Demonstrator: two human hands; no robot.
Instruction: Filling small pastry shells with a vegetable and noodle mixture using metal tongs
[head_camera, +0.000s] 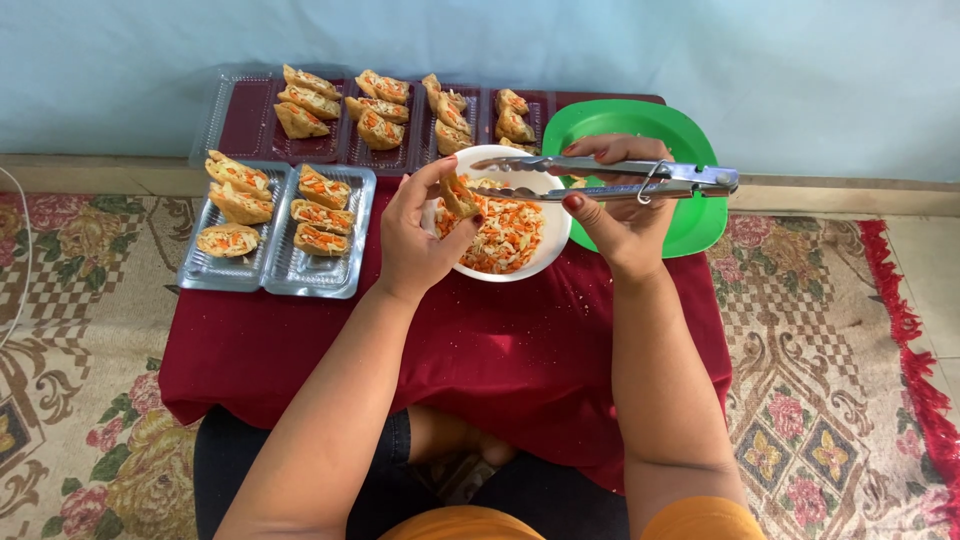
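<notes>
My left hand (418, 238) holds a fried tofu pocket (458, 193) over the white bowl (545, 250) of shredded carrot and cabbage filling (500, 238). Metal tongs (610, 178) are gripped in my right hand (615, 205), lying level above the bowl with their tips pointing left toward the pocket. Both hands hover over a low table draped in a dark red cloth (500, 350).
A clear plastic tray (275, 270) with several stuffed pockets sits at the left. Another tray (235, 115) with more stuffed pockets lies behind it. A green plate (690, 135) rests behind my right hand. Patterned carpet (830, 330) surrounds the table; a pale wall runs behind.
</notes>
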